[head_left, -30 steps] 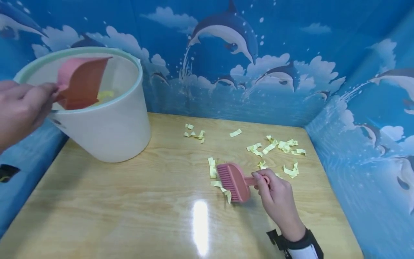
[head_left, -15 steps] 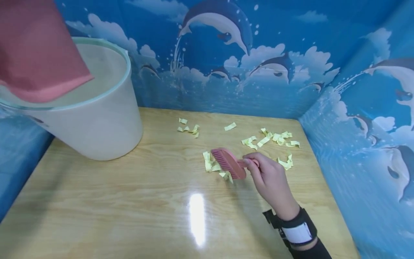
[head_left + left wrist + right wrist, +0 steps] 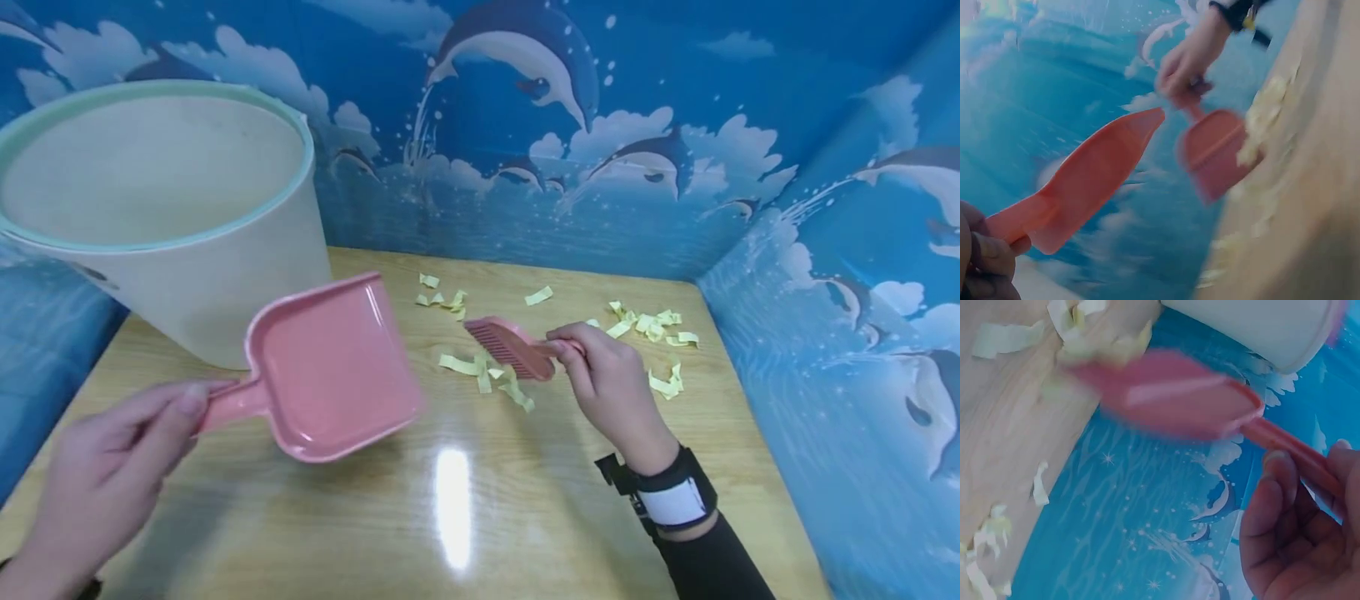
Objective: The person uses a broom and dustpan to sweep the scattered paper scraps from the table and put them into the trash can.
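My left hand grips the handle of a pink dustpan, held just above the wooden table in front of the white bucket; the left wrist view shows the dustpan edge-on. My right hand holds the handle of a pink brush, its bristles on a small heap of yellow paper scraps. In the right wrist view the brush is blurred, with scraps at its head.
More yellow scraps lie at the back of the table and at the back right. Blue dolphin-printed walls enclose the table on three sides. The bucket stands at the back left corner.
My left hand brought the dustpan from over the bucket down to the table's left middle. My right hand swept the brush and some scraps leftward and away from me.
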